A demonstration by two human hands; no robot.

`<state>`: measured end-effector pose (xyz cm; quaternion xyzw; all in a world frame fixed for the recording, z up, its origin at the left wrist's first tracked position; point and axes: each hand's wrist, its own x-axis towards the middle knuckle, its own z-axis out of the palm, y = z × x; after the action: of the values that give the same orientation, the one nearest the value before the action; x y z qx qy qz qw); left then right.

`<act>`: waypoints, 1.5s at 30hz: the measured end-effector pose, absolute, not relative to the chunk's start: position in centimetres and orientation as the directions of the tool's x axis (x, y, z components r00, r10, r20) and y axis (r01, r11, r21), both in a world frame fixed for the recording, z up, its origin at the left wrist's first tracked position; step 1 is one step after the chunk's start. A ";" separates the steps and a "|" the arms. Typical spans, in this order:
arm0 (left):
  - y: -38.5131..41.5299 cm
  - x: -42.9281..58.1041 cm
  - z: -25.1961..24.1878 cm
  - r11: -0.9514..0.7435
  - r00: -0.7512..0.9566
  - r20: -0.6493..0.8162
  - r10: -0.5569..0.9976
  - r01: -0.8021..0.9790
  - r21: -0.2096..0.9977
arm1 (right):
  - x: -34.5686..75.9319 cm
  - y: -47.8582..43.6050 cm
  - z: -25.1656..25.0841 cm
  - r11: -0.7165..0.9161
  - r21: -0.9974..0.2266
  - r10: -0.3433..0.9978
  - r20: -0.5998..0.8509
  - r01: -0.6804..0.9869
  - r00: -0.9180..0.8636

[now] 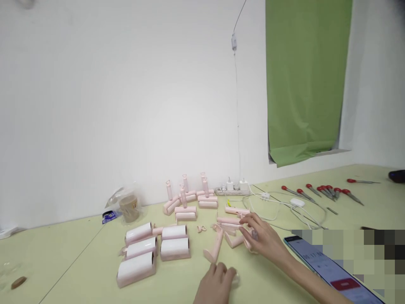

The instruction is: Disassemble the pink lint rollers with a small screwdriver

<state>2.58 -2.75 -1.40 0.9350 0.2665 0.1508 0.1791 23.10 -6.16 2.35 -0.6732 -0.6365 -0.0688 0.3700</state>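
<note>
My right hand reaches among loose pink plastic parts, with thumb and forefinger closed at the end of a clear plastic cover. Beside it lie a pink handle piece and a curved pink frame. Low in the middle, my left hand is curled near the table, and a small see-through piece shows at its fingertips; most of that piece is hidden. Left of the hands rest several lint rollers with white paper rolls. A small pink clip lies between.
Assembled pink lint rollers stand by the wall. A power strip and white cables lie behind my right hand. Several red-handled awl-like tools are at right, a phone near my right forearm. A bagged tape roll sits left.
</note>
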 end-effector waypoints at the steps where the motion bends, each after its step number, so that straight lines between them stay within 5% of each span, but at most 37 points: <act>1: -2.2 4.0 -1.9 -0.845 0.845 0.205 0.493 0.409 0.346 | 23.3 -5.8 2.3 0.081 -0.461 0.799 0.561 0.884 0.219; 5: -1.0 7.0 -3.1 -0.902 0.848 0.315 0.427 0.374 0.217 | 24.7 -4.8 2.7 0.065 -0.607 0.776 0.530 0.792 0.342; 10: -1.1 7.4 -4.6 -0.838 0.730 0.412 0.545 0.476 0.266 | 25.7 -5.5 4.3 0.147 -0.639 0.774 0.549 0.755 0.315; 15: -1.3 7.7 -5.6 -0.627 0.483 0.408 0.775 0.672 0.394 | 26.3 -7.9 0.6 -0.106 -0.336 0.917 0.331 0.936 0.223; 19: 0.0 8.8 -5.0 -0.620 0.540 0.311 0.782 0.628 0.471 | 28.2 -8.4 -5.5 -0.358 -0.139 0.899 0.215 0.923 0.381; 23: 1.9 9.8 -4.5 -0.669 0.578 0.345 0.740 0.576 0.470 | 29.2 -8.0 -6.4 -0.276 -0.161 0.888 0.336 0.948 0.316; 29: 1.9 7.0 -5.0 -0.812 0.641 0.499 0.583 0.476 0.338 | 24.6 -3.5 2.7 -0.110 -0.256 0.883 0.419 0.960 0.213; 34: 1.8 1.3 -6.7 -0.841 0.594 0.632 0.498 0.509 0.185 | 17.7 7.6 7.1 0.014 -0.330 0.928 0.355 0.944 0.110; 39: 2.4 -1.9 -5.8 -0.765 0.334 0.747 0.575 0.542 0.347 | 12.6 15.1 7.6 -0.016 -0.363 0.951 0.283 0.931 0.127; 45: 2.0 -2.6 -3.2 -0.725 0.202 0.745 0.635 0.489 0.485 | 13.0 11.5 10.3 0.086 -0.308 0.901 0.431 0.947 0.058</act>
<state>-2.60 1.99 -3.19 0.7721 0.3639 0.5161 0.0710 12.99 11.51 10.27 -0.6746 -0.6849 -0.0430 0.2721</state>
